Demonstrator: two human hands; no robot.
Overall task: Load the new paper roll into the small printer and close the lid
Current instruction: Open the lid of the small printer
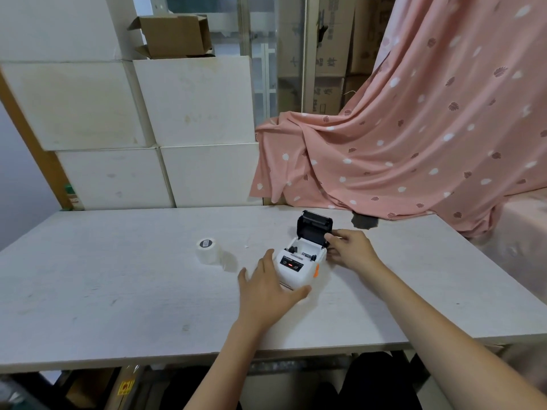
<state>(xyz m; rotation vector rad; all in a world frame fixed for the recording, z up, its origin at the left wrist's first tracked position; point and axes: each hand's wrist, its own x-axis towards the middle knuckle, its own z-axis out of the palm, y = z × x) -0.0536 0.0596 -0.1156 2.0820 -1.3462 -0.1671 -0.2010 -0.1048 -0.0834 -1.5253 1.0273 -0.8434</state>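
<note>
A small white printer [299, 266] sits on the pale table [118, 291], right between the person's two hands. Its black lid [314, 227] stands tipped up at the far end, so the paper bay lies open to view, with no roll in it that I can see. The left hand [268, 288] lies spread against the printer's near left side, fingers loose and splayed, thumb reaching along the front edge; it braces the casing rather than gripping it. The right hand [350, 248] is at the printer's far right corner, its fingertips [331, 238] touching the lower edge of the raised lid; whether they pinch it or only rest there I cannot tell. The new paper roll [208, 250] stands on end on the table, well out to the left of the left hand, a loose tail of paper curling off beside it. Beyond the right hand, a pink patterned cloth [414, 143] drapes down to the table's far edge.
</note>
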